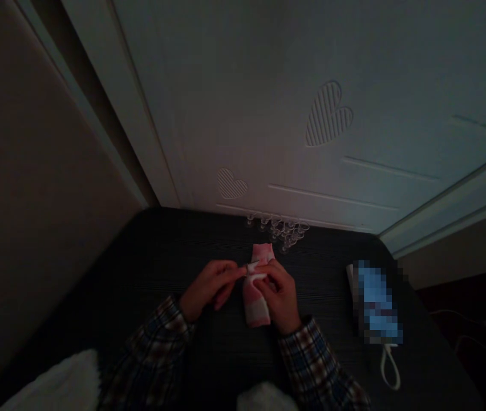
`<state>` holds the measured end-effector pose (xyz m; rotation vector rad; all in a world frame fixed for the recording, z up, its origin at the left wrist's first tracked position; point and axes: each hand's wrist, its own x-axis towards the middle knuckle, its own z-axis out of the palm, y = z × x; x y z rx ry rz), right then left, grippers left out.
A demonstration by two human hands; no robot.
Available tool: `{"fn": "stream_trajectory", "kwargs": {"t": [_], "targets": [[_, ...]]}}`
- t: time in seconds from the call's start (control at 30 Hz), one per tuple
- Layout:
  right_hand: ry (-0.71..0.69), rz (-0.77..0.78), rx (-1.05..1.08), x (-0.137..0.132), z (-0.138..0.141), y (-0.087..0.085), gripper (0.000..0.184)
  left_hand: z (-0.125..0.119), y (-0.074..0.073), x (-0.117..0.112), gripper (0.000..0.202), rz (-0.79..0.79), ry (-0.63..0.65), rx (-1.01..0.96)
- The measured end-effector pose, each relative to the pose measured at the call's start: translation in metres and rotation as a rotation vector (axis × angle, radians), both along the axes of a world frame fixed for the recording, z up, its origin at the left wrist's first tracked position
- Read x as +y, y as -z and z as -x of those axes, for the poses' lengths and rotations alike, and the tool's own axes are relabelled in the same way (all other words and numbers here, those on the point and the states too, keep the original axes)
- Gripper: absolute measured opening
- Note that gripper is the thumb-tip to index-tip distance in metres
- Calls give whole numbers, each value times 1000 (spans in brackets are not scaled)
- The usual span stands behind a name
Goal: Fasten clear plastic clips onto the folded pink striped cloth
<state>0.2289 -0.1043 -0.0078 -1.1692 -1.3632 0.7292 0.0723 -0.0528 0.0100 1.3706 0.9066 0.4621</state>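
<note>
A small pink and white sock [255,299] lies on a dark tabletop [161,257], its length pointing away from me. My left hand [211,286] pinches the sock's left edge near its middle with thumb and forefinger. My right hand [280,297] rests on the sock's right side, fingers curled and gripping the same fold. Both wrists wear plaid sleeves. The room is very dim.
A cluster of small clear plastic pieces [279,228] sits at the table's far edge against a white panel with heart shapes [327,114]. A blurred-out blue object [375,302] with a white strap lies at the right. White fluffy fabric [55,388] shows at the bottom left.
</note>
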Motion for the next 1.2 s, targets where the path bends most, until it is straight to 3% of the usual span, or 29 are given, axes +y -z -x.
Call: {"fn": "stream_trajectory", "kwargs": {"t": [0.1, 0.27, 0.37, 0.5, 0.6, 0.67, 0.9, 0.97, 1.07, 1.2], "targets": [[29, 8, -82, 0, 2, -3, 10, 1, 1, 4, 37, -50, -14, 9], [101, 28, -68, 3, 0, 1, 5, -2, -1, 4, 23, -612, -167, 155], [127, 31, 3, 4, -1, 3, 6, -4, 2, 1, 18, -851, -106, 271], [108, 9, 84, 3, -1, 2, 10, -5, 9, -3, 15, -977, -53, 328], [62, -26, 81, 2, -2, 0, 13, -5, 7, -4, 16, -939, -89, 332], [45, -47, 74, 2, -3, -1, 14, -5, 3, -5, 18, -821, -100, 333], [19, -23, -8, 2, -4, -9, 11, -6, 6, -2, 33, 9, 1, 6], [16, -15, -36, 2, -5, -11, 10, -6, 8, -1, 34, 107, 6, -33], [44, -3, -53, 2, -6, -10, 7, -8, 5, 0, 27, 17, -36, -66], [128, 19, 9, 3, -8, -4, 5, -11, -1, 0, 31, -363, -170, 51]]}}
